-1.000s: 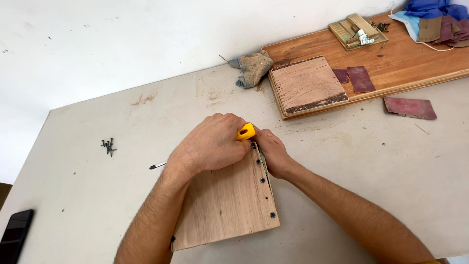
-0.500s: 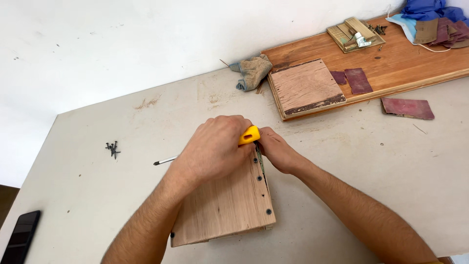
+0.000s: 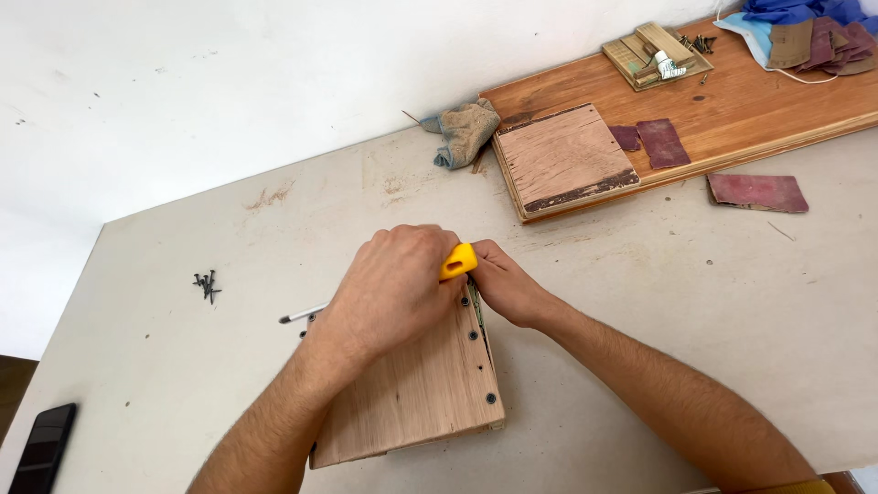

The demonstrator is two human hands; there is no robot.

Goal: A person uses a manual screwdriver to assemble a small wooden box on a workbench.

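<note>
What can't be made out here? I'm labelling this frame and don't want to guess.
- Head view: the yellow tool shows only its handle end; the left hand and right hand cover the rest.
- The wooden board: its far end is under the left hand.
- The dark screws: too small to count.
- The black phone: cut off by the frame edge.

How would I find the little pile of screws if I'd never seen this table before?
Start at the big pale table and look toward its left side, away from the wooden board under the two hands. There, alone on bare tabletop, lies the small cluster of dark screws. The screws already in the board sit in a row; these lie loose and jumbled.
</note>
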